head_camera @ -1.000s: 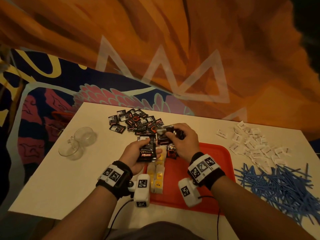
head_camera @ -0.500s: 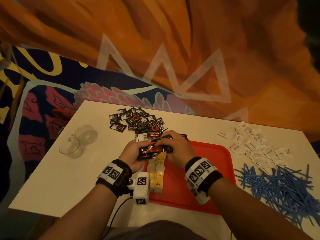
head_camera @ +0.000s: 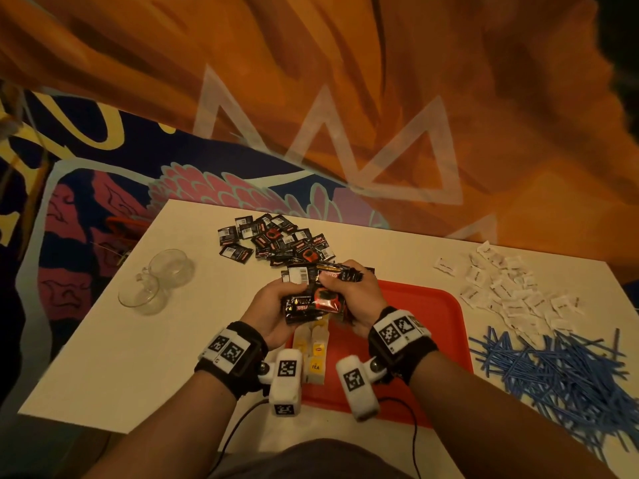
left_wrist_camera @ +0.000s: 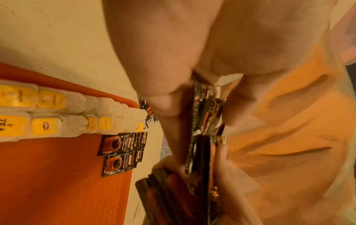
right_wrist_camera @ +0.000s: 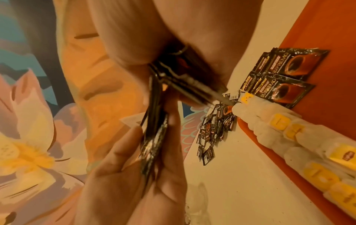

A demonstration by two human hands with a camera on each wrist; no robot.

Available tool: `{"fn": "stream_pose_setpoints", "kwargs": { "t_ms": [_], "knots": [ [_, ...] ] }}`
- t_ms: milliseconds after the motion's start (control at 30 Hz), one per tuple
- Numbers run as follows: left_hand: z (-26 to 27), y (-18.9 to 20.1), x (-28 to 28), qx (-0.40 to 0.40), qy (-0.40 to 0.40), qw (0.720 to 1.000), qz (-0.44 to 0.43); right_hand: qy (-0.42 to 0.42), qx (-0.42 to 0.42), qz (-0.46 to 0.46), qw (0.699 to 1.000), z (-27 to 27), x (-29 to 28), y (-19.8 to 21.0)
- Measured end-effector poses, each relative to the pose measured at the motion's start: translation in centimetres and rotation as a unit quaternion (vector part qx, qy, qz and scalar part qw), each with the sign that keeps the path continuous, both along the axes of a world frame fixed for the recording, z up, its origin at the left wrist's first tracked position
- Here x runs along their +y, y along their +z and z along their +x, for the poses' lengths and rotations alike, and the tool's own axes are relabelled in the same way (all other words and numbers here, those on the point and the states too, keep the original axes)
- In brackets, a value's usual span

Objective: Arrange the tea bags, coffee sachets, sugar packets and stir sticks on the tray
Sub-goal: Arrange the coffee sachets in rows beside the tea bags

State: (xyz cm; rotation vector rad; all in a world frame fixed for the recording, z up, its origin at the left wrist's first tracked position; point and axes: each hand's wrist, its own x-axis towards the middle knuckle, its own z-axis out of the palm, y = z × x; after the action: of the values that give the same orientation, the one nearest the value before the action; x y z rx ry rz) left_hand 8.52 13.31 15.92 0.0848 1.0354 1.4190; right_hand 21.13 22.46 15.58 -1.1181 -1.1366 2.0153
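Gripping a bundle of coffee sachets between them, the left hand and the right hand were found just above the far left corner of the red tray, fingers of both curled round the packets. Against the picture of a second earlier, when the right hand was seen apart with a separate sachet, the two bundles had been brought together into one stack, turned roughly edge-on in the wrist views; squaring of the stack before placement is judged to be the step in hand. Two rows of tea bags lay along the tray's left edge, and two short overlapping rows of sachets had been set just beside them at the far rim. The rest of the tray floor to the right was seen bare, giving room for further rows. More loose sachets remained on the table beyond the tray, while the sugar packets and blue stir sticks lay untouched to the right.
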Motion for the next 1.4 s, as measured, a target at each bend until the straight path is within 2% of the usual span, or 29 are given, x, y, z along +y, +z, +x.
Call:
{"fn": "stream_pose_setpoints", "kwargs": {
  "t_ms": [100,300,400,533,600,700,800,900,967,1033,1133,1167,1233,1300,1367,1400],
  "knots": [
    [-0.4,0.0,0.2,0.001,0.021,1.0,-0.021,-0.046,0.002,0.018,0.999,0.5,0.2,0.3],
    [-0.3,0.0,0.0,0.058,-0.012,0.998,0.009,-0.094,0.035,-0.009,0.995,1.0,1.0,0.4],
    [-0.2,0.0,0.0,0.075,-0.017,0.997,0.012,-0.027,-0.038,0.073,0.996,1.0,1.2,0.3],
    [0.2,0.0,0.1,0.105,-0.024,0.994,0.018,0.083,-0.135,0.183,0.97,0.7,1.0,-0.1],
    [0.4,0.0,0.1,0.105,-0.026,0.994,0.011,0.099,-0.139,0.198,0.965,0.5,0.7,0.1],
    [0.5,0.1,0.2,0.089,-0.029,0.995,-0.028,0.062,-0.129,0.227,0.963,0.5,0.8,0.1],
    [0.3,0.1,0.2,0.06,-0.03,0.996,-0.062,0.015,-0.132,0.33,0.935,0.7,1.1,0.1],
    [0.0,0.1,0.4,0.006,-0.016,0.997,-0.076,0.0,-0.121,0.434,0.893,0.9,0.9,0.9],
    [-0.2,0.2,0.4,-0.024,-0.004,0.998,-0.066,0.044,-0.136,0.498,0.855,1.1,0.6,1.2],
    [-0.3,0.5,0.4,-0.047,0.005,0.998,-0.042,0.132,-0.178,0.544,0.81,1.4,0.4,1.0],
    [-0.1,0.8,0.4,-0.033,-0.009,0.999,-0.032,0.228,-0.274,0.543,0.76,1.8,0.1,0.4],
    [-0.1,0.7,0.4,-0.013,-0.013,0.999,-0.039,0.241,-0.288,0.53,0.76,1.8,0.0,0.3],
    [-0.2,0.4,0.3,0.029,-0.013,0.998,-0.057,0.244,-0.268,0.496,0.789,1.8,-0.2,0.2],
    [-0.2,0.1,0.2,0.049,-0.01,0.997,-0.067,0.195,-0.214,0.432,0.854,1.9,-0.3,0.2],
    [-0.2,-0.1,0.2,0.056,-0.001,0.996,-0.066,0.118,-0.146,0.306,0.933,2.0,-0.2,0.6],
    [-0.2,-0.1,0.1,0.057,0.001,0.997,-0.06,0.093,-0.11,0.23,0.962,2.0,-0.3,0.8]
  ]
}}
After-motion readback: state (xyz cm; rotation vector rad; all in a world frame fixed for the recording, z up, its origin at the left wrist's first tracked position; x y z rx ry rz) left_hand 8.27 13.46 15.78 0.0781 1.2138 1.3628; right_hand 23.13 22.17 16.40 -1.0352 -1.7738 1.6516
